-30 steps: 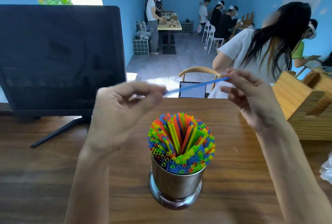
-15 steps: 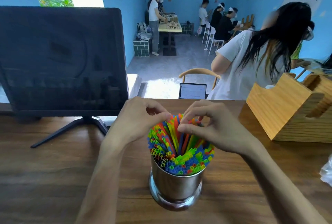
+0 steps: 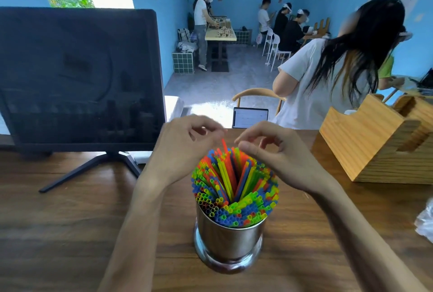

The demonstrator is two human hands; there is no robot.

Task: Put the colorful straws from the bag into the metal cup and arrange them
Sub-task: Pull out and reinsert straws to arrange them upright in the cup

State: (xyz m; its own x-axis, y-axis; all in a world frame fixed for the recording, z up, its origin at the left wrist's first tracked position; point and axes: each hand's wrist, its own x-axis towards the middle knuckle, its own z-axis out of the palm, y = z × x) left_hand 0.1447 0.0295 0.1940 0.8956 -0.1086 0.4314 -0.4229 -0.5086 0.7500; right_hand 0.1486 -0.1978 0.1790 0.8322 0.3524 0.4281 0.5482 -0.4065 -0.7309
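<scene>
Bare wooden table point(image 3: 70, 233) lies open left, right and in front of the straw-packed metal cup point(image 3: 229, 242); monitor point(image 3: 77, 76) blocks far left, wooden box point(image 3: 375, 146) far right, plastic bag point(image 3: 425, 221) at right edge.

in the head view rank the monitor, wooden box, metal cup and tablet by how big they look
1. monitor, by far the largest
2. wooden box, cut off by the right edge
3. metal cup, though it sits nearest the camera, so its true size against the box is unsure
4. tablet, smallest, only partly visible behind the table edge
</scene>
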